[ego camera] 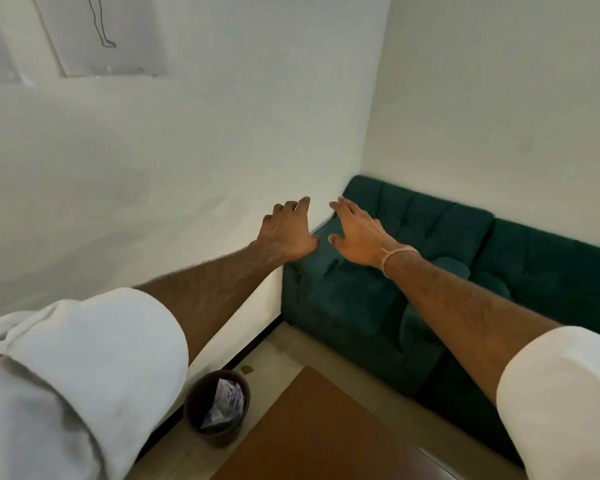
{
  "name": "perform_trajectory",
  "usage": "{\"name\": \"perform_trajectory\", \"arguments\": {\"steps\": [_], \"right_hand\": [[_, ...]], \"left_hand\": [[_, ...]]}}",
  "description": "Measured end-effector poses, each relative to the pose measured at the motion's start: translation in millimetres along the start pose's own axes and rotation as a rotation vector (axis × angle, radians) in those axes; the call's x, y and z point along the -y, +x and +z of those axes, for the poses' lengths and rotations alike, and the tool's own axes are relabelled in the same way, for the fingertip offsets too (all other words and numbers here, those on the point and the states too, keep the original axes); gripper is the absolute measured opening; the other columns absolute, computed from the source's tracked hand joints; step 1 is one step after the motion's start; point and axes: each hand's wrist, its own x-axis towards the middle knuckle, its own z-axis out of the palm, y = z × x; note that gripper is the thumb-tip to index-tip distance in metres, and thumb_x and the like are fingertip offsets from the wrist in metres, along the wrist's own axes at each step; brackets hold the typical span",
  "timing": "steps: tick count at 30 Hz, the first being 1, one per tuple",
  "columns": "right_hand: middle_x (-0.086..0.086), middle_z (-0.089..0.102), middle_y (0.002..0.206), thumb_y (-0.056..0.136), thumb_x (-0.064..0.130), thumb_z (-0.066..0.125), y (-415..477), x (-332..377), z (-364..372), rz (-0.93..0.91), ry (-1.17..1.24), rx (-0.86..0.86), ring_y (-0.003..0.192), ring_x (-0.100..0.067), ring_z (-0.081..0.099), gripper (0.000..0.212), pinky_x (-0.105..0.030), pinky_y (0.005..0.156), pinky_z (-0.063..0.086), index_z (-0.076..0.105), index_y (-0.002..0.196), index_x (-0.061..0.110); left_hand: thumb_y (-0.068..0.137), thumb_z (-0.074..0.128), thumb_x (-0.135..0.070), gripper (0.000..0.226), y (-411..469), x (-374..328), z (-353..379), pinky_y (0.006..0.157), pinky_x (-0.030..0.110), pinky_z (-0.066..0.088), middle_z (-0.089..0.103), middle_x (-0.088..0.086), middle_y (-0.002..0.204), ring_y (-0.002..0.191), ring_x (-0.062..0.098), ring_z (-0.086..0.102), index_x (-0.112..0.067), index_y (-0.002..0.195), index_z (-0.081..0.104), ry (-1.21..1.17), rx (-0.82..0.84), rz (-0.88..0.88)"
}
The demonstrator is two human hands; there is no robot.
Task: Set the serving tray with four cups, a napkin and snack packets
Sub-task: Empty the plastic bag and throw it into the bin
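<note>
Both hands, left hand [286, 235] and right hand [355, 235], are spread empty at frame centre, and I see no tray or cups to judge for grip.

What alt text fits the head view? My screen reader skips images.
Both bare hands, left hand and right hand, reach out empty toward a green sofa in a white corner. Below sit a brown table and a wastebasket.

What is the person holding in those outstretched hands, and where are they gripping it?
Nothing. The left hand and right hand are both open and empty, stretched out above the green sofa.
</note>
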Motion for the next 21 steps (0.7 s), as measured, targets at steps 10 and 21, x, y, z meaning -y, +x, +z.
{"name": "perform_trajectory", "arguments": {"steps": [10,21], "right_hand": [[-0.007,0.009,0.169,0.096,0.028,0.058,-156,-78,-115,0.036,-0.051,-0.049,0.152,-0.034,0.022,0.077,-0.061,0.117,0.023,0.015,0.159,0.018],[-0.006,0.011,0.169,0.096,0.027,0.057,-266,-176,-142,0.306,-0.005,-0.094,0.150,-0.033,0.025,0.075,-0.060,0.116,0.025,0.017,0.158,0.018]], "left_hand": [[0.082,0.064,-0.042,0.087,-77,-162,-37,0.104,0.049,0.038,0.041,0.013,0.152,0.136,0.036,0.038,-0.017,0.154,0.023,-0.021,-0.035,0.066],[0.085,0.065,-0.045,0.086,-83,-285,13,0.114,0.053,0.034,0.035,0.009,0.158,0.143,0.031,0.032,-0.020,0.156,0.023,-0.074,0.138,0.319]]}}
